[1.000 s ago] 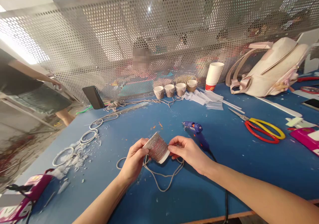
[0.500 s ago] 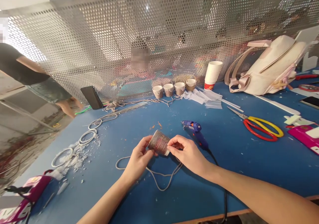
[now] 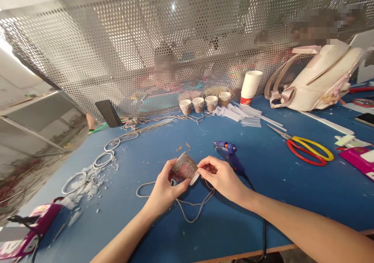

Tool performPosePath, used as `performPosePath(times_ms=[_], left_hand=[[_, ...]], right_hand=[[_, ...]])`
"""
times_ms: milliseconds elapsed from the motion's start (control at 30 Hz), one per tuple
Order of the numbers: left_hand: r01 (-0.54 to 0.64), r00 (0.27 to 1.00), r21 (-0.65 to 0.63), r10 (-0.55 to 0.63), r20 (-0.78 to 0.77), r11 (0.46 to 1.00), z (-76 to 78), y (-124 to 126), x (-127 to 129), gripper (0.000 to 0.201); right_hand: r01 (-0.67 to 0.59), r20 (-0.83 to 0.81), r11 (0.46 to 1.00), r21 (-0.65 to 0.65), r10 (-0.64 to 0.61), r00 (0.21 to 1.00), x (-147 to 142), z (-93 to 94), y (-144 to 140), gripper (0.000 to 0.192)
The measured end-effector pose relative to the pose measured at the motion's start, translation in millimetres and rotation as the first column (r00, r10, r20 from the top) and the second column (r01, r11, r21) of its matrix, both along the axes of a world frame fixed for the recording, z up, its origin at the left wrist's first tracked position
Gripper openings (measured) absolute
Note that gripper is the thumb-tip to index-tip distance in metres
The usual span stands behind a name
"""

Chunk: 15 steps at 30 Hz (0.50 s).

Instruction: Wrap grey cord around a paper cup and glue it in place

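A small paper cup [image 3: 184,166] wound with grey-brown cord lies tilted in my left hand [image 3: 166,183], fingers and thumb wrapped round it. A strip of its white surface shows bare at the lower right end. My right hand [image 3: 219,176] pinches the cord at that end of the cup. Loose cord [image 3: 191,220] trails in loops on the blue table [image 3: 163,239] below both hands. Just beyond my right hand rests a blue hot glue gun [image 3: 229,152], its black cable running under my right forearm.
Along the perforated metal screen [image 3: 122,60] stand several cord-wrapped cups [image 3: 198,105], a stack of paper cups [image 3: 250,85] and a phone [image 3: 108,113]. Scissors [image 3: 306,150] and a backpack [image 3: 318,80] are at right. White rings [image 3: 103,159] and scraps lie left.
My left hand has shifted its grip, its thumb now further across the cup, and the cup has turned slightly. The right hand keeps its pinch. The person at far left has mostly left view.
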<state>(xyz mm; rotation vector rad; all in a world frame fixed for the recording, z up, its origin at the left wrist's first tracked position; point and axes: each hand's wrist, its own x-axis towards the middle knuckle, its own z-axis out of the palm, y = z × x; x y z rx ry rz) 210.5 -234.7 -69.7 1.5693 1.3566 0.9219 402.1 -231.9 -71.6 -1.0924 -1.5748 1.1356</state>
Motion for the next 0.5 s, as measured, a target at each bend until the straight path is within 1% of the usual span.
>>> performPosePath(times_ms=[100, 200, 333, 500], left_hand=[[0.009, 0.997, 0.025, -0.008, -0.074, 1.0, -3.6, -0.1, -1.1, 0.045], [0.015, 0.996, 0.042, -0.011, -0.088, 0.999, -4.9, -0.2, -0.9, 0.044], [0.008, 0.998, 0.054, -0.004, -0.068, 0.998, -4.9, -0.1, -1.4, 0.044], [0.012, 1.0, 0.069, -0.012, 0.012, 0.998, -2.9, -1.1, -1.3, 0.037]], right_hand=[[0.001, 0.006, 0.999, 0.045, -0.001, 1.0, -0.2, 1.8, -0.9, 0.011], [0.003, -0.001, 0.996, 0.085, -0.003, 1.0, 0.1, 1.7, -1.3, 0.01], [0.006, -0.002, 0.995, 0.103, -0.006, 1.0, -0.1, -1.3, -1.3, 0.009], [0.018, 0.001, 0.992, 0.127, -0.019, 1.0, -1.1, -3.7, -2.1, 0.009]])
